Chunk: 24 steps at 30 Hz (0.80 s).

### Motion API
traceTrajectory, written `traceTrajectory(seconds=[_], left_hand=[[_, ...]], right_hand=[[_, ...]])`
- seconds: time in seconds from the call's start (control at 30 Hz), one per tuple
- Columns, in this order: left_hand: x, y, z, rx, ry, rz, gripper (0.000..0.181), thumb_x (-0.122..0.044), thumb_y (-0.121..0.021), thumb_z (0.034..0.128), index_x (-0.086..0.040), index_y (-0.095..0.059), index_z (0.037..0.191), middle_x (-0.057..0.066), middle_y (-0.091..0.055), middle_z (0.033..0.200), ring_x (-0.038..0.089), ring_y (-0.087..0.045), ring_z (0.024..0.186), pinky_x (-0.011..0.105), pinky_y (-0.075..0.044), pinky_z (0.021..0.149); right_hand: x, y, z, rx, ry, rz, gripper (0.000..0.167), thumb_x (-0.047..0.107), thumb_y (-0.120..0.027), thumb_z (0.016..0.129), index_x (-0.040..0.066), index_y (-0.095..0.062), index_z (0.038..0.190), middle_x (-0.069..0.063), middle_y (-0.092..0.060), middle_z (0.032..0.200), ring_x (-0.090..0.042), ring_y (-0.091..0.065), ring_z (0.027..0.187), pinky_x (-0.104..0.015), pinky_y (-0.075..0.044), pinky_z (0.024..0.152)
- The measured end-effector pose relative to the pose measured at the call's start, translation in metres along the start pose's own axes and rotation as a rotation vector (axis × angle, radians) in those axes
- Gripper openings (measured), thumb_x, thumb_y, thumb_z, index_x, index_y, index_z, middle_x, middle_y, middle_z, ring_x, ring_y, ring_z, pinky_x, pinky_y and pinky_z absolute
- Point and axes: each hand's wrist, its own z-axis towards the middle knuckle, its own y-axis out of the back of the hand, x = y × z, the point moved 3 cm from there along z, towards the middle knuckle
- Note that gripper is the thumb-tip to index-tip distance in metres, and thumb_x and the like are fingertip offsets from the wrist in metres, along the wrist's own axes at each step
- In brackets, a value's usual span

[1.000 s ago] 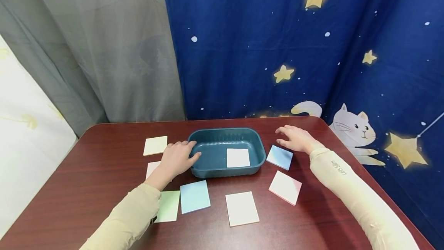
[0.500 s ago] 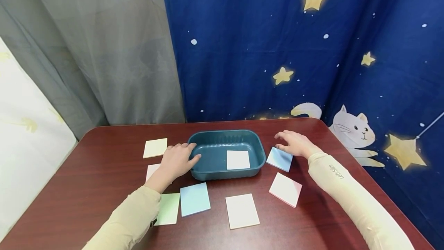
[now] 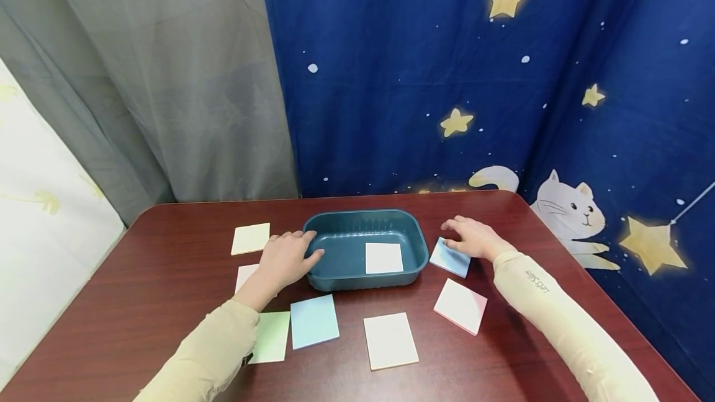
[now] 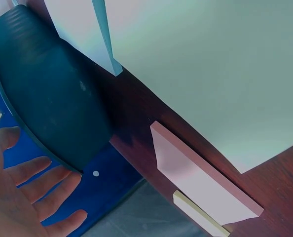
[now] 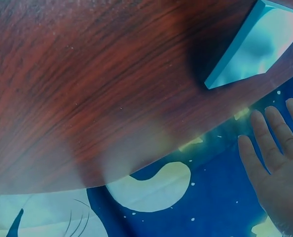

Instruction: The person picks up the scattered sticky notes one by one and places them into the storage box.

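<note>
My left hand (image 3: pixel 285 258) rests at the left rim of a dark teal plastic basin (image 3: pixel 363 281). In the left wrist view that hand (image 4: pixel 23 192) has loosely spread fingers, some of them against the basin's rim (image 4: pixel 18 118). A white square of paper (image 3: pixel 383 258) lies inside the basin. To the right, my right hand (image 3: pixel 473 239) hovers over a blue sticky-note pad (image 3: pixel 452 260), partly covering it. The right wrist view has the fingers of the right hand (image 5: pixel 279 168) extended and apart from the blue pad (image 5: pixel 262 47).
Around the basin lie a pale yellow pad (image 3: pixel 250 239), a partly hidden pink-edged pad (image 3: pixel 246 273), a green pad (image 3: pixel 272 337), a light blue pad (image 3: pixel 314 321), a cream pad (image 3: pixel 390 341) and a pink pad (image 3: pixel 460 306). Curtains (image 3: pixel 402 110) hang behind the wooden table (image 3: pixel 139 315).
My right hand has come slightly down and left, closer over the blue sticky-note pad. The left hand has stayed at the basin's rim. The view has tilted up slightly.
</note>
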Motion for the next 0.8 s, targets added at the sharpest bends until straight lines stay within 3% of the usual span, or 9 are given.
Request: traceTrajectory(seconds=[0.4, 0.8], left_hand=[[0.0, -0.001, -0.001, 0.008, 0.004, -0.001, 0.047, -0.04, -0.055, 0.0833, -0.006, -0.057, 0.115, 0.012, -0.061, 0.099, 0.026, -0.058, 0.082, 0.042, -0.043, 0.067], [0.001, -0.002, 0.0, -0.025, -0.007, 0.01, 0.045, -0.04, -0.055, 0.0834, -0.007, -0.058, 0.114, 0.011, -0.061, 0.096, 0.025, -0.059, 0.078, 0.04, -0.043, 0.063]], right_hand=[[-0.002, -0.012, -0.003, 0.022, -0.001, 0.029, 0.033, 0.023, -0.062, 0.08, 0.005, -0.059, 0.108, -0.012, -0.054, 0.102, -0.027, -0.051, 0.091, -0.047, -0.04, 0.08], [-0.004, -0.025, 0.0, 0.065, -0.037, 0.025, 0.049, 0.037, -0.062, 0.079, 0.007, -0.056, 0.116, -0.014, -0.05, 0.115, -0.03, -0.046, 0.102, -0.048, -0.037, 0.083]])
